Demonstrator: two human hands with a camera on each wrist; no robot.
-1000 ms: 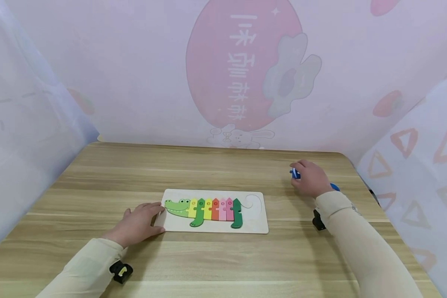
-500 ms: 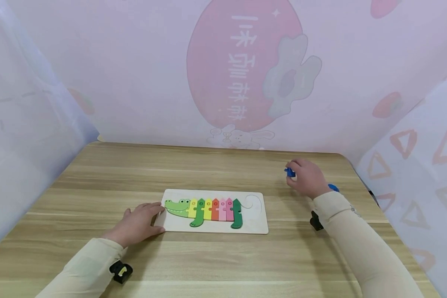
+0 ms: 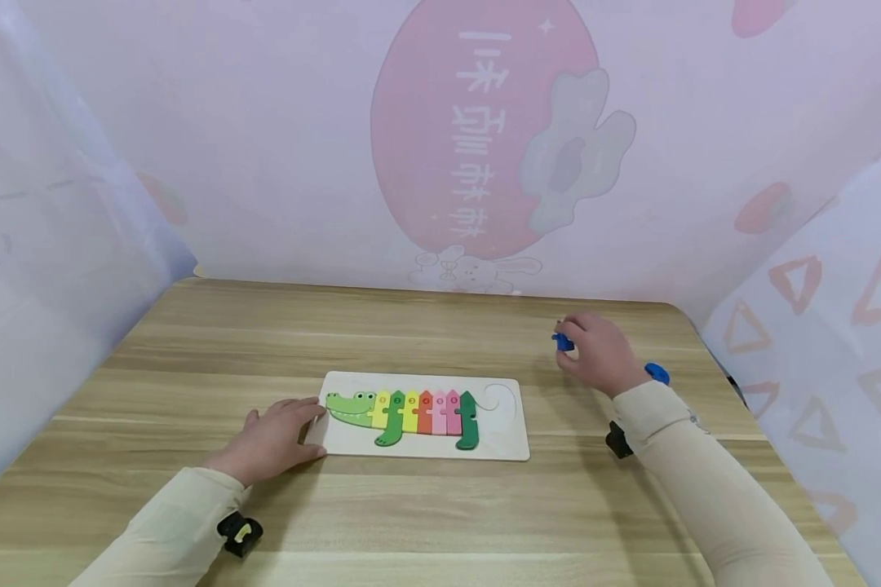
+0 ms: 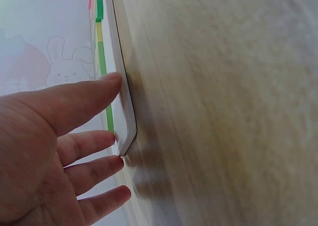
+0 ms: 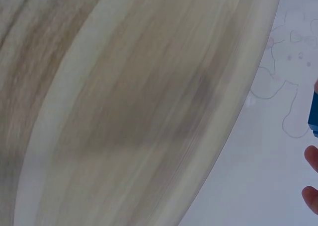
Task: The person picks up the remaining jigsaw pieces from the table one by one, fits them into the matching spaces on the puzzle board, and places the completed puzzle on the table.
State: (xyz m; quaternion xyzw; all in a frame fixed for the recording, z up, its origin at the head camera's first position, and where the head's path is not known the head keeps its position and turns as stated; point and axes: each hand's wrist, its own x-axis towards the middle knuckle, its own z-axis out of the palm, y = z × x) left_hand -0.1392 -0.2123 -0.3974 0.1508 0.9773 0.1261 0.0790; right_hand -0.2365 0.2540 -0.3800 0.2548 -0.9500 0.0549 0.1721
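Note:
A white puzzle board (image 3: pixel 501 444) lies flat on the table with a crocodile made of coloured, numbered pieces (image 3: pixel 418 412). Its green head is at the left, and a curled tail outline shows on the bare right end. My left hand (image 3: pixel 275 440) rests at the board's left end, thumb and fingers loosely extended; in the left wrist view the thumb (image 4: pixel 82 99) touches the edge. To the right of the board, my right hand (image 3: pixel 598 352) pinches a small blue puzzle piece (image 3: pixel 564 342) above the table. Only a sliver of that piece shows in the right wrist view.
A second blue puzzle piece (image 3: pixel 657 372) lies on the table just right of the right wrist. The wooden table (image 3: pixel 426 522) ends at a pale printed backdrop (image 3: pixel 286 163) behind and at both sides. Black camera mounts sit on both wrists.
My right hand has moved a little to the left with the blue puzzle piece, uncovering more of the second blue piece. The left hand and the board have stayed put.

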